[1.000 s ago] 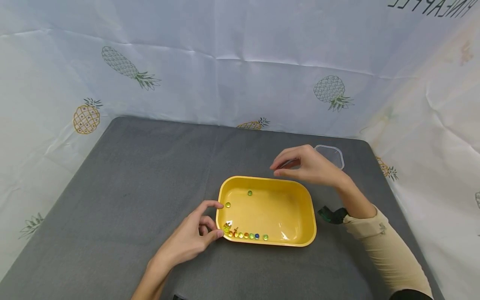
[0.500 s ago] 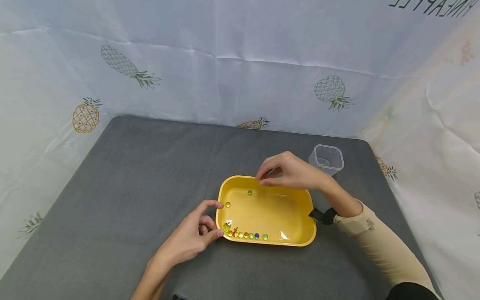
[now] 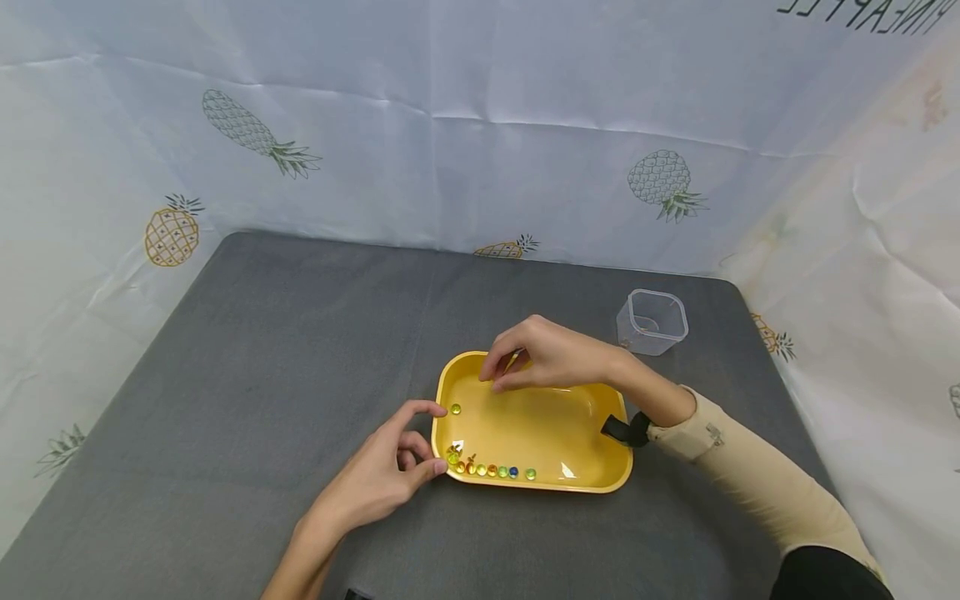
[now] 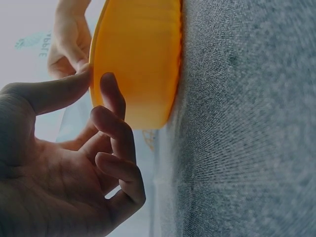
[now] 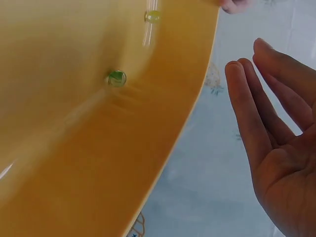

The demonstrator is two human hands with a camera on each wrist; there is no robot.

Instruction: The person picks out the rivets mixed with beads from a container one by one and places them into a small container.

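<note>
A shallow yellow tray point(image 3: 555, 437) stands before me with glass marbles in it. Several marbles point(image 3: 492, 471) line its near left edge, among them green, orange and a blue one. My left hand point(image 3: 386, 467) holds the tray's left corner, thumb at the rim and fingers against the outer wall in the left wrist view. Over the far side hovers my right hand point(image 3: 551, 354), fingers extended with nothing between them. In the right wrist view a green marble point(image 5: 117, 78) lies by the far wall; the hand hides it from the head view. A yellow-green marble point(image 3: 456, 409) rests near the left wall.
A clear plastic container point(image 3: 652, 323) is behind the right forearm, toward the table's back right. Dark grey cloth covers the table point(image 3: 300, 350). A pineapple-print curtain point(image 3: 420, 125) hangs along the back and sides.
My right hand has come left and down from behind the tray to above its far side, uncovering the clear container and covering the green marble. The left hand has stayed put.
</note>
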